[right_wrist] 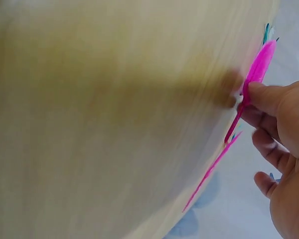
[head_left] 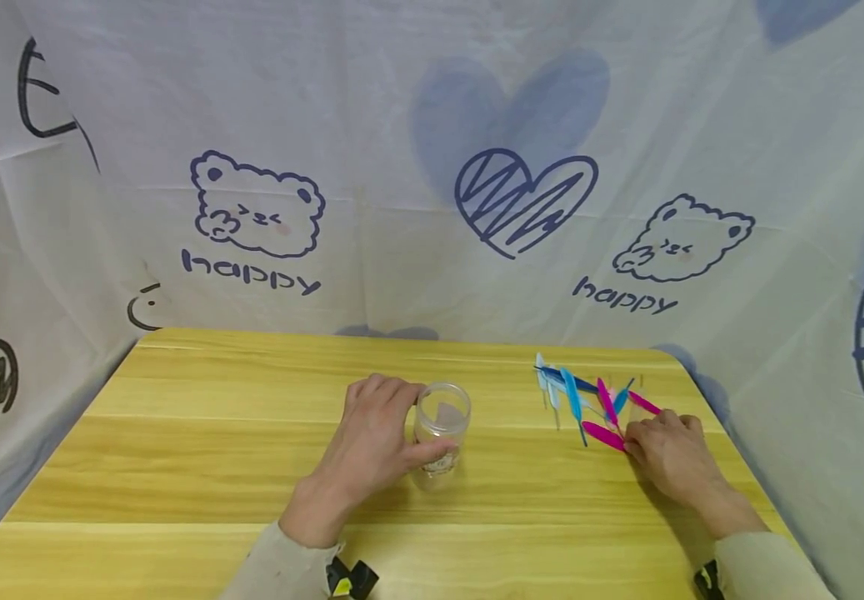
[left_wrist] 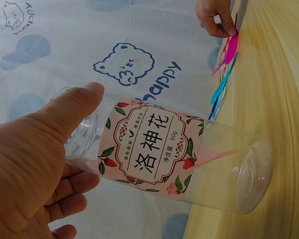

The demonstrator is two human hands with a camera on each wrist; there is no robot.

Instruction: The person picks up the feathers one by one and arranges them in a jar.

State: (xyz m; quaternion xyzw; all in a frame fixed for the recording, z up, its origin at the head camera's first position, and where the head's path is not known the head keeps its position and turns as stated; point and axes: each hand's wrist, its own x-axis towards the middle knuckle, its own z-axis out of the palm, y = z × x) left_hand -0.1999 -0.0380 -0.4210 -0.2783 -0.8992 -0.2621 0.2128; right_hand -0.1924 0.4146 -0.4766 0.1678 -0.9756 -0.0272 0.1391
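Inside the clear jar (left_wrist: 152, 149) is a pale pink feather (left_wrist: 214, 157).

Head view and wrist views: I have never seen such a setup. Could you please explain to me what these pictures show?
There is no robot; a person is working. The head camera looks forward and down at the wood-grained table; each wrist camera looks at that hand's work. The left hand holds a clear jar with a printed label. The right hand pinches a pink feather. Other feathers, blue and pink among them, lie on the table.
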